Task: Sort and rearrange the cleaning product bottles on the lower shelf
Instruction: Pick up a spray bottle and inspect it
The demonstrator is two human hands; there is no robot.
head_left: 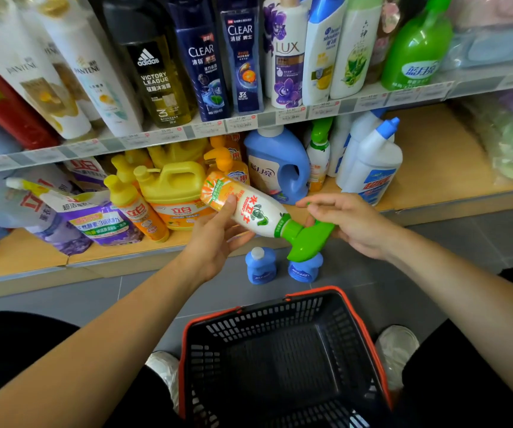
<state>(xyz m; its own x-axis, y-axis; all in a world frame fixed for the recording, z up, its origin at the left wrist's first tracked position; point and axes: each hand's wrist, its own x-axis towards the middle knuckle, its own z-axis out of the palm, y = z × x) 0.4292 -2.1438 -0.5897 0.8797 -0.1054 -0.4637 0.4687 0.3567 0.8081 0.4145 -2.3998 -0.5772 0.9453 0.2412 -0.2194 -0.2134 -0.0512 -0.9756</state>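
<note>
I have the left hand (215, 239) wrapped round the body of the spray bottle (255, 211), thumb pressed on its orange base end. The right hand (351, 223) lies over the green trigger head, fingers loosely curved round it; the thumb is hidden from me.

The bottle is in the air, tipped almost onto its side, just in front of the lower shelf (434, 162) at the middle of its front edge, with the base pointing up toward the shelf and the head down to the right.

Below it, two small blue bottles (261, 265) stand on the floor close to the shelf's front edge. Behind it on the shelf are a yellow jug (174, 193) and a blue jug (276, 168). Toward the right stand a second green-topped sprayer (320, 152) and white bottles with blue caps (372, 162). Purple pouches (94, 217) lie at the left end.

A black basket with a red rim (369, 335) sits on the floor nearest me, between my feet.
</note>
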